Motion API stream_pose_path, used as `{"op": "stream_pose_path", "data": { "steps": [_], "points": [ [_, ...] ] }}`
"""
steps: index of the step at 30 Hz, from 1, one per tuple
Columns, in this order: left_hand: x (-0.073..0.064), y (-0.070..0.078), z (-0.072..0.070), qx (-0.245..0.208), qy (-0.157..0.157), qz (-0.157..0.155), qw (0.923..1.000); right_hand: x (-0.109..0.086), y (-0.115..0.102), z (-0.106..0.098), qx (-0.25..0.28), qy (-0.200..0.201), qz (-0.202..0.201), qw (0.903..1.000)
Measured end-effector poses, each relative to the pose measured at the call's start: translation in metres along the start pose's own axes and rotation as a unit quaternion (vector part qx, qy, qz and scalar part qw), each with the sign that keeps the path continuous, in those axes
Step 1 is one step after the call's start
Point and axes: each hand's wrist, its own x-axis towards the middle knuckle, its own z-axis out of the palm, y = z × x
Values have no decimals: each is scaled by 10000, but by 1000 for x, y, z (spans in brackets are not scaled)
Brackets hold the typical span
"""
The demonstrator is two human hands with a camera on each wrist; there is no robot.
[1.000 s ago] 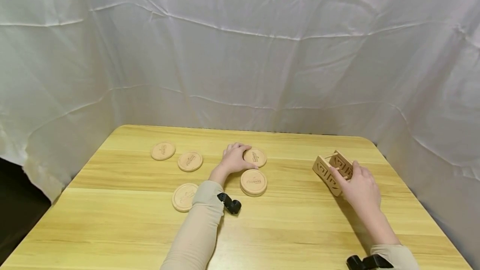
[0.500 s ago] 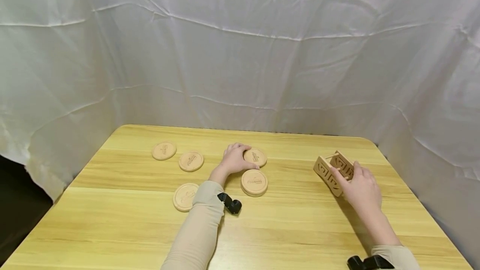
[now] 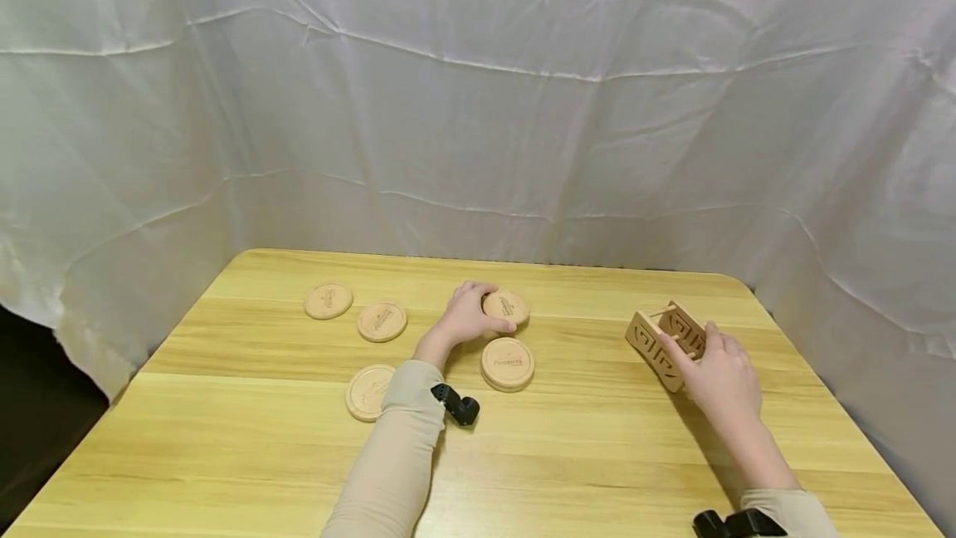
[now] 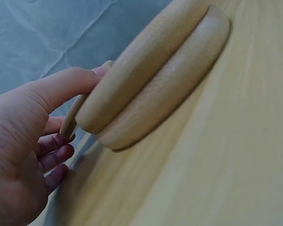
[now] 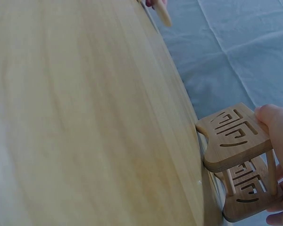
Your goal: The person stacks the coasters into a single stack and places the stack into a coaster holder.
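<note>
My left hand point(image 3: 470, 315) pinches a round wooden coaster point(image 3: 507, 305) between thumb and fingers, its near edge tipped up off the table. Just nearer to me lies a stack of two coasters point(image 3: 508, 362); in the left wrist view this stack point(image 4: 155, 80) covers most of the held coaster, whose edge point(image 4: 71, 117) shows by the fingers. On the right, my right hand point(image 3: 723, 376) grips a wooden coaster holder point(image 3: 653, 353) with cut-out side panels joined by thin rods. The right wrist view shows the holder point(image 5: 236, 134) with its feet on the table.
Left of my left arm, one coaster point(image 3: 329, 300) lies farthest out and another coaster point(image 3: 382, 321) beside it. A third coaster point(image 3: 368, 393) is partly behind my left sleeve point(image 3: 403, 438). White cloth point(image 3: 478, 106) hangs behind the wooden table point(image 3: 582, 455).
The far coaster in my left hand has risen and tilted off the table, the hand shifting slightly with it. My right hand and the coaster holder stay put.
</note>
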Motion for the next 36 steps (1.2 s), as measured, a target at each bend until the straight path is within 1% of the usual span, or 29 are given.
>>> {"op": "stream_pose_path", "data": {
  "steps": [5,10,16,26,36],
  "points": [
    [-1,3,-3,-169,1,-20,9999,0,-1,0,5,31,-31,10000],
    [-3,7,-7,-219,17,-19,9998,-1,-1,-1,12,-12,-38,10000],
    [-5,10,-11,-102,27,13,9999,-1,0,0,27,-26,-19,10000],
    [-12,17,-18,-91,29,22,10000,-1,2,0,30,25,-55,10000],
    [-19,30,-31,13,-35,118,9999,1,2,1,-26,-15,-38,10000]
  ]
}}
